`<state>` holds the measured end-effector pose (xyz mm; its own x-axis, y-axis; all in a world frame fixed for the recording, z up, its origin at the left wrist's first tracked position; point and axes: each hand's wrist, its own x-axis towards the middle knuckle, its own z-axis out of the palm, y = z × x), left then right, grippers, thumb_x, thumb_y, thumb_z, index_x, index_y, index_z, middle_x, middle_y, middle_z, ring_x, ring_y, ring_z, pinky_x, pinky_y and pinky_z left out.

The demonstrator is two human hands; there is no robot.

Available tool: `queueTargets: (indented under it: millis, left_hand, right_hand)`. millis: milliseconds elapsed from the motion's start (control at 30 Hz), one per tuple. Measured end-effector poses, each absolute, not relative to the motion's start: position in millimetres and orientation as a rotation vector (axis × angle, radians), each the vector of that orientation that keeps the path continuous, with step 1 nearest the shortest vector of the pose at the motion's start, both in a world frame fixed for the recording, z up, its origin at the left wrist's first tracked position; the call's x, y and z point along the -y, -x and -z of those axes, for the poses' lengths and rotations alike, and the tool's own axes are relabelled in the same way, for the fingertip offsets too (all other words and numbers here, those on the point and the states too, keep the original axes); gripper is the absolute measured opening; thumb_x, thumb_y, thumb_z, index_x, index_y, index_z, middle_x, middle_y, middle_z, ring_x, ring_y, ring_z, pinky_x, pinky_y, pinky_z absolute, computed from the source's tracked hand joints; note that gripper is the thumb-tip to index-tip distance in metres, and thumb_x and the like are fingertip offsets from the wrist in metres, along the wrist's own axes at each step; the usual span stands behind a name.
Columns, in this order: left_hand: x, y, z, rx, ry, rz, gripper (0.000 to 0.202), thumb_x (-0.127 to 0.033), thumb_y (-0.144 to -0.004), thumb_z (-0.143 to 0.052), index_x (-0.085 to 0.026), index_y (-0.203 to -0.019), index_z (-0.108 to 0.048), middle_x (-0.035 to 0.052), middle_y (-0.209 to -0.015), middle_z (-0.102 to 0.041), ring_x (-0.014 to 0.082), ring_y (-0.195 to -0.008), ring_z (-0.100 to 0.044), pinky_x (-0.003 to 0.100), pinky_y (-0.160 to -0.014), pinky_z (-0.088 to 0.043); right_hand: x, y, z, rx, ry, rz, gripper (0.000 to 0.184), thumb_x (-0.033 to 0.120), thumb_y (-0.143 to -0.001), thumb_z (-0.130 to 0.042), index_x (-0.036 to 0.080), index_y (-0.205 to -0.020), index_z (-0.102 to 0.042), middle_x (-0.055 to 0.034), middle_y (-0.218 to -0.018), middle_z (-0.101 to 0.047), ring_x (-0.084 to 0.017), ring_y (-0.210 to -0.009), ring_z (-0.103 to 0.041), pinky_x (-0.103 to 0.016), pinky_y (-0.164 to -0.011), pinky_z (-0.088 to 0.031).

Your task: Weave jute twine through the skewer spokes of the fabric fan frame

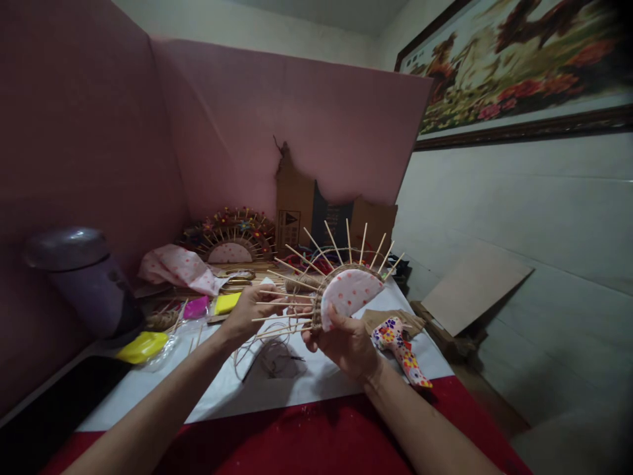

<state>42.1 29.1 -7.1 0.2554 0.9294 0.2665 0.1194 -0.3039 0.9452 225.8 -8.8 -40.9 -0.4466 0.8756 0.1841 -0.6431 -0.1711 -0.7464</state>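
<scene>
A half-round piece (pixel 352 290), covered in white cloth with red dots, is held tilted above the table. Brown cord is woven along its curved edge, and thin wooden sticks (pixel 330 241) fan outward from there. My right hand (pixel 349 340) grips the lower part, its thumb on the cloth and its fingers behind. At the left side, my left hand (pixel 253 309) has its fingers closed around the sticks; whether it also pinches cord is unclear. Loose loops of thin cord (pixel 274 353) hang or lie below the two hands.
Behind stands a similar decorated fan (pixel 230 252) with dotted cloth (pixel 180 267) beside it. A purple bottle (pixel 91 284), yellow packets (pixel 142 346) and a pink packet (pixel 196 307) are on the left. A flower-patterned scrap (pixel 401 349) lies right, torn cardboard (pixel 295 204) behind.
</scene>
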Motion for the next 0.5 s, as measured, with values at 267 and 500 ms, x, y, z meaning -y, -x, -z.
queueTargets:
  millis: [267, 500]
  left_hand:
    - [-15.6, -54.6, 24.5, -0.921, -1.475, -1.072, 0.034, -0.043, -0.061, -0.071, -0.015, -0.062, -0.054, -0.0022, -0.056, -0.053, 0.0091, -0.049, -0.047, 0.023, -0.049, -0.038]
    - [-13.4, -51.0, 42.2, -0.957, -1.467, -1.091, 0.034, -0.046, -0.065, -0.068, -0.014, -0.065, -0.056, -0.0025, -0.054, -0.053, 0.0082, -0.047, -0.043, 0.022, -0.047, -0.033]
  right_hand:
    - [9.1, -225.7, 42.3, 0.969, 0.361, -1.832, 0.033, 0.047, -0.077, -0.061, 0.015, -0.077, -0.068, -0.0054, -0.073, -0.067, -0.016, -0.065, -0.062, -0.023, -0.052, -0.041]
    - [7.1, -223.9, 46.7, 0.969, 0.348, -1.854, 0.027, 0.042, -0.079, -0.06, 0.016, -0.081, -0.068, -0.0051, -0.074, -0.067, -0.016, -0.066, -0.06, -0.022, -0.051, -0.042]
